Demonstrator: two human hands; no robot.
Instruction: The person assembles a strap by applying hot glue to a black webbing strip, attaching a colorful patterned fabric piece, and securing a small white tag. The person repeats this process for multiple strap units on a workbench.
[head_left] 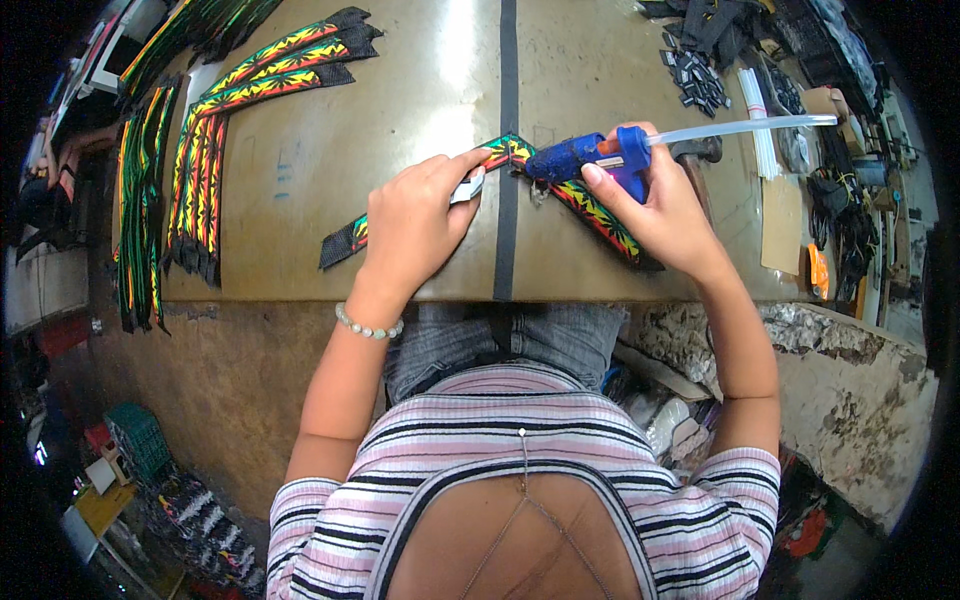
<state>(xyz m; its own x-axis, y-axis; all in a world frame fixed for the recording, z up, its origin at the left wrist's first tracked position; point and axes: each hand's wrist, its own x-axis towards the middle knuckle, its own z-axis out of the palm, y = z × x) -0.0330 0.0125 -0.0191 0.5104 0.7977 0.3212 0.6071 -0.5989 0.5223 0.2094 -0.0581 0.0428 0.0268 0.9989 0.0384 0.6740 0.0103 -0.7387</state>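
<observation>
My right hand (668, 205) grips a blue glue gun (590, 155) with a clear glue stick (745, 127) sticking out its back; the nozzle points left at the folded peak of a red, yellow and green patterned strap (600, 212) lying on the worktable (330, 160). My left hand (415, 222) presses down on the strap's left part, fingertips pinching a small pale piece (470, 187) near the fold. The strap's black left end (340, 243) shows beyond my left hand.
Stacks of similar patterned straps (255, 80) lie at the table's left and hang over its edge (140, 220). A black band (508, 120) runs down the table's middle. Spare glue sticks (760, 135), small black buckles (700, 80) and brown card (782, 225) sit at right.
</observation>
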